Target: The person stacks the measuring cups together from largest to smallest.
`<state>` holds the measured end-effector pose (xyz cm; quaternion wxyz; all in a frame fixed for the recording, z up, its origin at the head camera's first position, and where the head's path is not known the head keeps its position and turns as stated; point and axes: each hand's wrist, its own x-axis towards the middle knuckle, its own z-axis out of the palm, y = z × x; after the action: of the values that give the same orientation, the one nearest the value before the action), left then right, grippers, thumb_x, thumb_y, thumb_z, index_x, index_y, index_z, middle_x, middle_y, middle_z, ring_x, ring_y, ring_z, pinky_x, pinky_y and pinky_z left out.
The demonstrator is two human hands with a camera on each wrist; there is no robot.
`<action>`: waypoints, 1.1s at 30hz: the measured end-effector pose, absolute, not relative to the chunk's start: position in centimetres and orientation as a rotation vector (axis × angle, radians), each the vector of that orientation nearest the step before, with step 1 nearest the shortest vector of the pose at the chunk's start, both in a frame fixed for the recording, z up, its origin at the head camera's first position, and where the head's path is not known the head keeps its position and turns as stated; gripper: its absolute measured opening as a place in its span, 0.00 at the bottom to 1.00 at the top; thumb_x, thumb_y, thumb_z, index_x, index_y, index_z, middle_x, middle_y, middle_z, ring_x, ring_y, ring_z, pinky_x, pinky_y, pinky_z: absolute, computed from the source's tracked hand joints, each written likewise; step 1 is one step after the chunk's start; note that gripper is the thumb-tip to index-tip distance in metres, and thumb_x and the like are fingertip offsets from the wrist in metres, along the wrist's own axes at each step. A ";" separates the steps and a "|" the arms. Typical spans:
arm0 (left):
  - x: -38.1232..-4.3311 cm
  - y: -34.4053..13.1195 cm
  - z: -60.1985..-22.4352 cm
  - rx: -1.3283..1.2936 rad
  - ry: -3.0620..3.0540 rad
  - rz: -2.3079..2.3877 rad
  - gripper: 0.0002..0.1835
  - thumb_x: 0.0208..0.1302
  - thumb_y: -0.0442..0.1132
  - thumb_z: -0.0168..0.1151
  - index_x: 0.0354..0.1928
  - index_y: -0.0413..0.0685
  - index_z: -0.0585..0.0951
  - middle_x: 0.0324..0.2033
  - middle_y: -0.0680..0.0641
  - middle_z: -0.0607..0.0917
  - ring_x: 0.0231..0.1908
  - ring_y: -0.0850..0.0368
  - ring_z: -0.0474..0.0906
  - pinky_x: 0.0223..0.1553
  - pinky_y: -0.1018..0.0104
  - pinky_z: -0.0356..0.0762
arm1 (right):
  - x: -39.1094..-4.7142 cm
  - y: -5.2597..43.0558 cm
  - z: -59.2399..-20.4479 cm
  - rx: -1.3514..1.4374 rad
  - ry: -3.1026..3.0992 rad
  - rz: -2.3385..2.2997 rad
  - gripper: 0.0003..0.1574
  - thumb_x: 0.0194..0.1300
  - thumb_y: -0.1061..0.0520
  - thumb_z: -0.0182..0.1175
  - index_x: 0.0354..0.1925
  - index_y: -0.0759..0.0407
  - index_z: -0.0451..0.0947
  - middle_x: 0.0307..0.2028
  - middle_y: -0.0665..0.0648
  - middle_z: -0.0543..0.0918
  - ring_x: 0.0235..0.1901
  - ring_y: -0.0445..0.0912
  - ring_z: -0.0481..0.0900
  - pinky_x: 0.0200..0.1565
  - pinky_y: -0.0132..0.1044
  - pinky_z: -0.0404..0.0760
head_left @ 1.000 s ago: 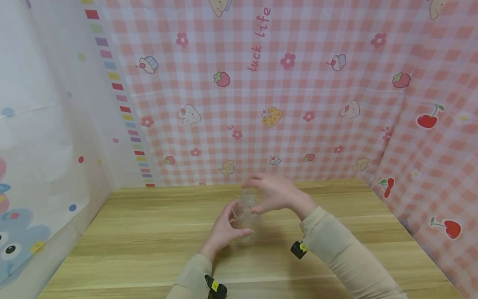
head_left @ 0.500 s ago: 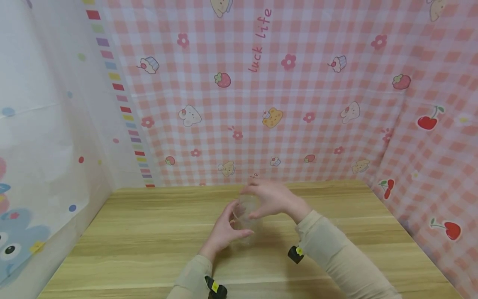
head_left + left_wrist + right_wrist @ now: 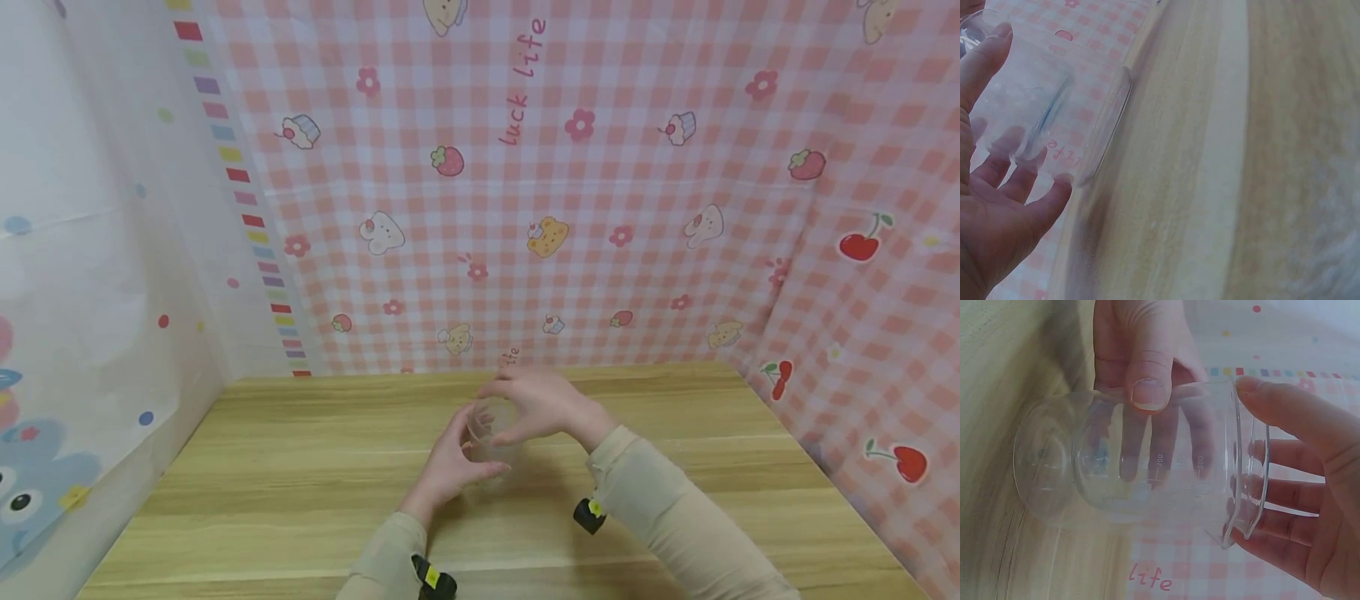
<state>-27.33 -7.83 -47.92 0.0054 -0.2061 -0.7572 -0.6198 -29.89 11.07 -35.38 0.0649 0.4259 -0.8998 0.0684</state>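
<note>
Outer beaker and inner beaker, both clear, one nested upright in the other, between the two sets of fingers. Left to right: pale dotted curtain well beyond the left fingers; then left hand, fingers curved wide round the outer beaker, thumb on the near side, other fingertips showing through the clear wall on the far side. Probably held low and wrapped like that to steady it against tipping or sliding. Outer beaker's base looks to stand on the bench, below the left fingers; exact contact blurry. Inner beaker sits partway in: its base is clear of the outer's base, roughly level with the left fingers, its rim just above the outer's rim, near the right fingers. Right hand comes over the top, fingers spread wide around the inner beaker's rim, thumb on the near side, others behind; likely held from above since only that end sticks out for gripping. Can't tell whether the right thumb also touches the outer rim. Printed marks, partly readable, on the wall near the left fingertips. Pink checked cloth hangs behind both hands, apart from the fingers.
</note>
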 end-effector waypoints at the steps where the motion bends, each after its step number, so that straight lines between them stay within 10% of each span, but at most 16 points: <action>1: -27.3 -7.8 -47.9 -0.644 -2.375 -1.935 0.48 0.50 0.34 0.79 0.72 0.51 0.63 0.63 0.44 0.74 0.64 0.45 0.68 0.64 0.40 0.64 | -29.9 11.1 -35.5 1.287 -2.717 0.213 0.38 0.49 0.38 0.74 0.57 0.51 0.81 0.52 0.52 0.81 0.48 0.47 0.80 0.45 0.42 0.82; 33: -27.5 -8.0 -48.1 -0.641 -2.404 -1.932 0.49 0.49 0.39 0.80 0.72 0.55 0.62 0.63 0.46 0.74 0.65 0.45 0.68 0.64 0.43 0.64 | -30.2 11.8 -36.3 1.463 -2.681 0.421 0.37 0.55 0.42 0.74 0.59 0.55 0.79 0.54 0.54 0.79 0.54 0.48 0.77 0.54 0.44 0.78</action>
<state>-27.53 -7.98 -48.08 -0.0043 -0.2035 -0.7632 -0.6133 -30.23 11.81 -36.31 0.0294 0.4742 -0.8693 0.1364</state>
